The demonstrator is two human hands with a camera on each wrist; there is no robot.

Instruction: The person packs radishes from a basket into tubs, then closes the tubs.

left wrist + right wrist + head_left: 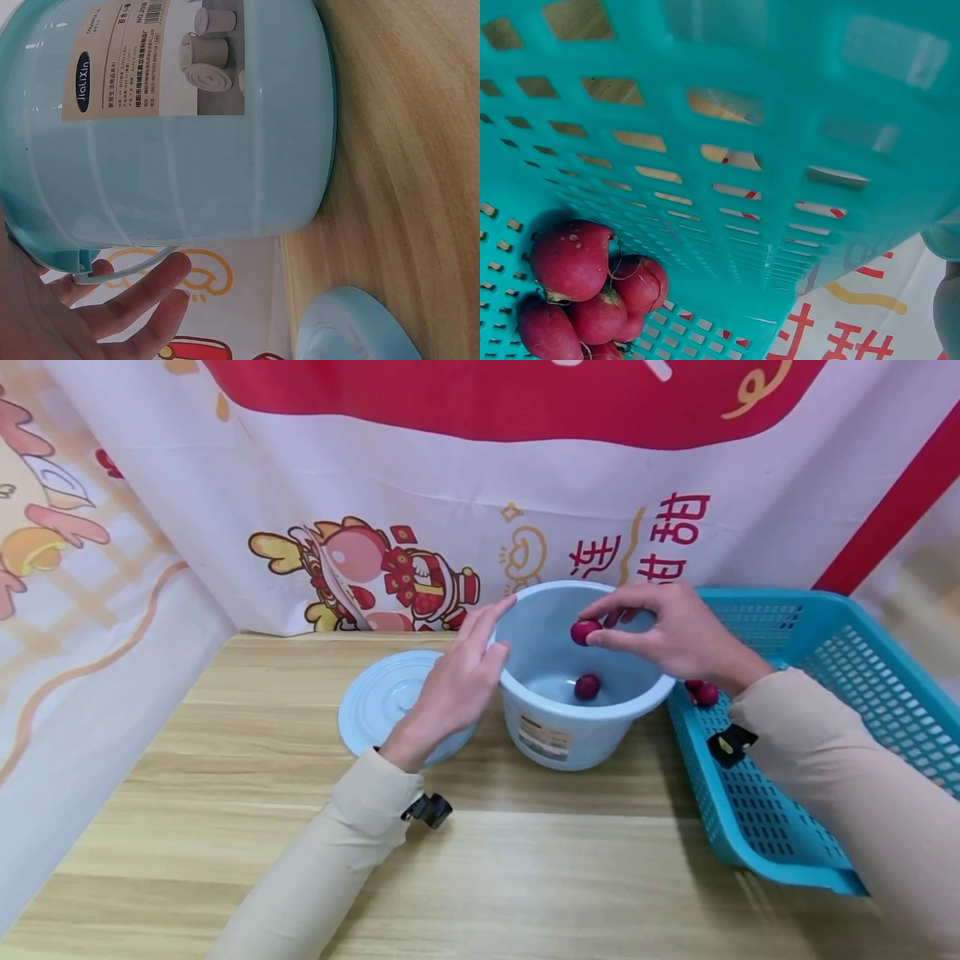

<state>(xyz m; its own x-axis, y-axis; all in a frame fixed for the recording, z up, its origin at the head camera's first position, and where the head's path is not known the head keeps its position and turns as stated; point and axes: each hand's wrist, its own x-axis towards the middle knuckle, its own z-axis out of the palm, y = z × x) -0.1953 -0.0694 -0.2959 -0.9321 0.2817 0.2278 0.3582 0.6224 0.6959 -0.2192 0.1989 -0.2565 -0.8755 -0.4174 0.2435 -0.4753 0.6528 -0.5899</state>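
Note:
My right hand (675,631) pinches a red radish (585,632) between thumb and fingers, over the mouth of a light blue bucket (570,713). Another radish (587,686) lies on the bucket's bottom. On the bucket's left side, my left hand (462,681) rests against the rim, its fingers extended rather than wrapped around it. The left wrist view shows these fingers (150,289) beside the bucket's thin handle (127,271). Several red radishes (571,259) are heaped in a corner of the teal basket (731,814), below my right forearm.
Left of the bucket, its round blue lid (378,697) lies on the wooden table (187,802), partly behind my left hand. The basket's high slotted wall (727,135) stands close on the bucket's right. A printed cloth (420,468) hangs behind the table.

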